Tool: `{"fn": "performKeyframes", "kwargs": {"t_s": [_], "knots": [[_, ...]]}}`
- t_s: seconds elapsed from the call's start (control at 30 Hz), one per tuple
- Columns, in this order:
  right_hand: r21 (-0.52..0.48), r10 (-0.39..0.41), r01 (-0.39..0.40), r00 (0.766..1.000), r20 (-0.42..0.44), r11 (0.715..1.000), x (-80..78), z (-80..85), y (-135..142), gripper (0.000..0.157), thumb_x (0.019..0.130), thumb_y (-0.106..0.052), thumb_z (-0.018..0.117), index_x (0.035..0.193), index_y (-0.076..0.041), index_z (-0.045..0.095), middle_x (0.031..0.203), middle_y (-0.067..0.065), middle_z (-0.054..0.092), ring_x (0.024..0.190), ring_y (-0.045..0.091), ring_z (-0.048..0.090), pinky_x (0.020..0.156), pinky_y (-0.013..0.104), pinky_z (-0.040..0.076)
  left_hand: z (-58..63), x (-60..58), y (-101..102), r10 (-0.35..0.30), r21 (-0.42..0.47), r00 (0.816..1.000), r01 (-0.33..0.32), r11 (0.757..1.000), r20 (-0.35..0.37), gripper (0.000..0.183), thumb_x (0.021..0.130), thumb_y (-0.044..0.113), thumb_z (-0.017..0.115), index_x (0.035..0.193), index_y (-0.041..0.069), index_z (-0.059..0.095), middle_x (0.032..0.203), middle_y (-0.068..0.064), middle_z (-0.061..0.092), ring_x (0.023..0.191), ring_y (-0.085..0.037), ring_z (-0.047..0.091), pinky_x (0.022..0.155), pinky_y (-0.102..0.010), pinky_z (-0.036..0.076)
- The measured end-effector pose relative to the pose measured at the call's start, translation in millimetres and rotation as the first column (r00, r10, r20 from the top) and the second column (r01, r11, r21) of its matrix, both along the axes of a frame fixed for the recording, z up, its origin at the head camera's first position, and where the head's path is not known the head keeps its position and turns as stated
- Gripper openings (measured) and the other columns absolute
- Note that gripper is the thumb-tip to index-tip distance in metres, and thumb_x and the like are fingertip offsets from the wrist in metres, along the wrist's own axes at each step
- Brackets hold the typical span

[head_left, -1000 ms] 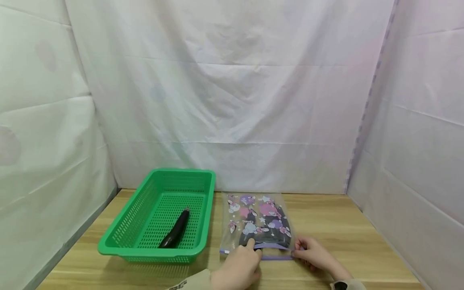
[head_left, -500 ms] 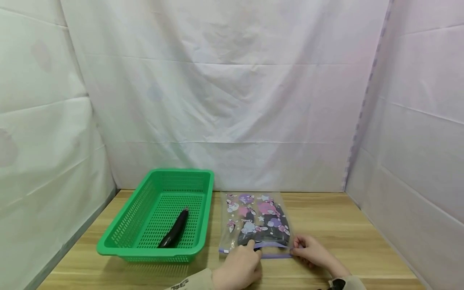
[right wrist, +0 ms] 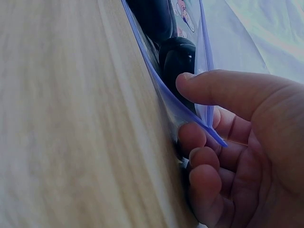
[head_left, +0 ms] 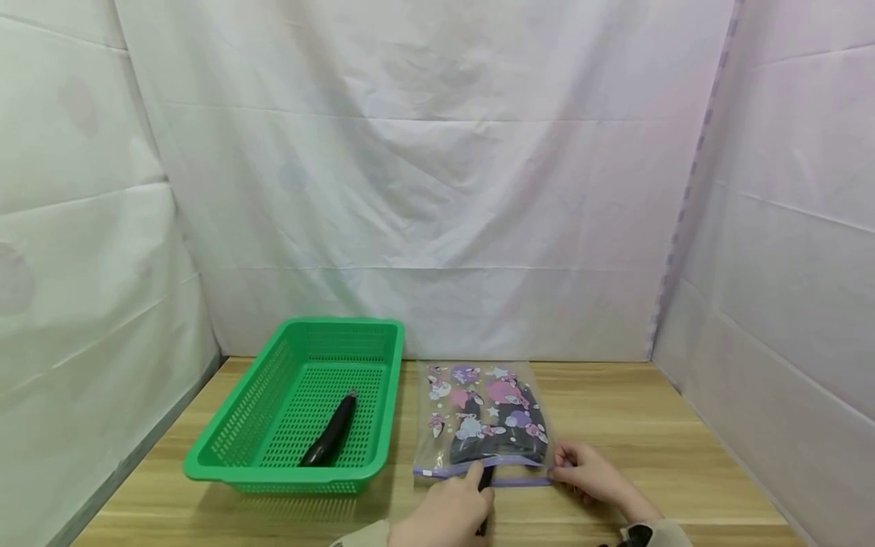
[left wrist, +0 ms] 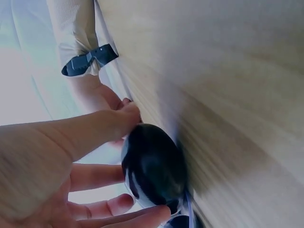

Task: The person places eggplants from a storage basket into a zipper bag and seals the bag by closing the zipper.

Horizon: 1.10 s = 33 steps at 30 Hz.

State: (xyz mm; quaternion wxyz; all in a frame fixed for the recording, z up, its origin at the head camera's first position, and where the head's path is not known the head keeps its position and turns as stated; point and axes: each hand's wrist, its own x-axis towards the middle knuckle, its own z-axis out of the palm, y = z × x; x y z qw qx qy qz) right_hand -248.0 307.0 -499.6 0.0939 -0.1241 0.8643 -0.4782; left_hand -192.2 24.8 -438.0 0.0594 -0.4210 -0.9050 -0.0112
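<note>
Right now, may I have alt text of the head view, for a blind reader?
A person's left fingers hold a dark item at the mouth of a printed clear bag with dark shapes inside, while the right fingers pinch the bag's corner. To the bag's left, a green basket holds one eggplant.

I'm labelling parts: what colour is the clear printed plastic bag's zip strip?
Purple zip strip, clearest in the right wrist view.

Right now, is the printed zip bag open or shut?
The zip bag is open: in the right wrist view, its purple edges stand apart beside the right hand, with dark eggplants showing between them.
</note>
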Motion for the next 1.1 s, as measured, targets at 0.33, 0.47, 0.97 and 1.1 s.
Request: {"fn": "performKeyframes", "kwargs": {"t_s": [0.33,0.47,0.97,1.1], "knots": [[0.019,0.009,-0.009,1.0,-0.025,1.0,0.9,-0.5,0.9,0.025,0.078,-0.025,0.064,0.078,-0.006,0.047,0.056,-0.003,0.044,0.041,0.007,0.04,0.033,0.024,0.036,-1.5,4.6,4.1,-0.008,-0.031,0.995,0.005,0.999,-0.103,0.03,0.065,0.034,0.073,0.085,0.016,0.059,0.094,0.0,0.044,0.055,-0.01,0.042,0.038,-0.021,0.033],[0.016,0.016,-0.016,1.0,-0.019,1.0,2.2,-1.6,0.2,0.024,0.078,-0.024,0.064,0.077,-0.006,0.048,0.056,-0.003,0.045,0.041,0.007,0.04,0.033,0.024,0.036,-5.4,4.5,5.4,-0.009,-0.013,0.99,0.007,1.0,-0.143,0.026,0.064,0.032,0.073,0.078,0.017,0.057,0.092,0.0,0.043,0.054,-0.011,0.042,0.036,-0.021,0.032],[0.009,0.014,-0.014,1.0,-0.008,1.0,2.0,2.2,0.3,0.025,0.079,-0.024,0.064,0.077,-0.006,0.048,0.057,-0.001,0.045,0.042,0.009,0.04,0.032,0.023,0.035,-4.6,-4.7,12.4,-0.03,0.036,0.949,0.044,0.998,-0.313,0.018,0.063,0.024,0.071,0.07,0.014,0.057,0.083,0.0,0.045,0.043,-0.005,0.036,0.03,-0.018,0.026],[0.004,0.015,-0.015,1.0,-0.002,1.0,1.2,1.2,0.3,0.026,0.078,-0.025,0.064,0.078,-0.005,0.047,0.057,-0.001,0.045,0.042,0.009,0.04,0.032,0.023,0.034,-4.9,-7.8,14.9,-0.032,0.062,0.938,0.056,0.996,-0.345,0.013,0.066,0.02,0.069,0.069,0.015,0.058,0.079,0.001,0.045,0.044,-0.005,0.037,0.031,-0.017,0.027]]}}
